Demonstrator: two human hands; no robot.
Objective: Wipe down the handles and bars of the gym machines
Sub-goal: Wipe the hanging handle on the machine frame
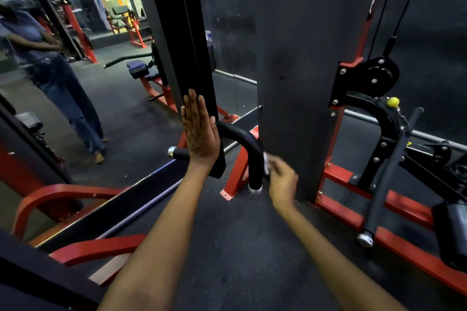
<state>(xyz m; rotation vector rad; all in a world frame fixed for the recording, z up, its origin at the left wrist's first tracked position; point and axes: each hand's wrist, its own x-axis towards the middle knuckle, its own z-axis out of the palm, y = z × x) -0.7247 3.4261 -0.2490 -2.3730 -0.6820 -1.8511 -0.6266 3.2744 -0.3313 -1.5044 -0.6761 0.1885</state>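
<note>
The left hand (201, 131) is pressing flat, fingers straight, on the mirror. The right hand (281, 179) is pinching a small pale cloth (266, 163) against the curved black handle (249, 151) — a rigid, fixed bar, probably foam-padded, best wrapped from the bend downward.

I see a dark rubber gym floor (240, 247) carrying everything here. A red steel machine base frame (394, 212) lies bolted along it at right, and a red foot plate (226, 194) sits flat on it beside the curved handle's chrome-capped end.
</note>
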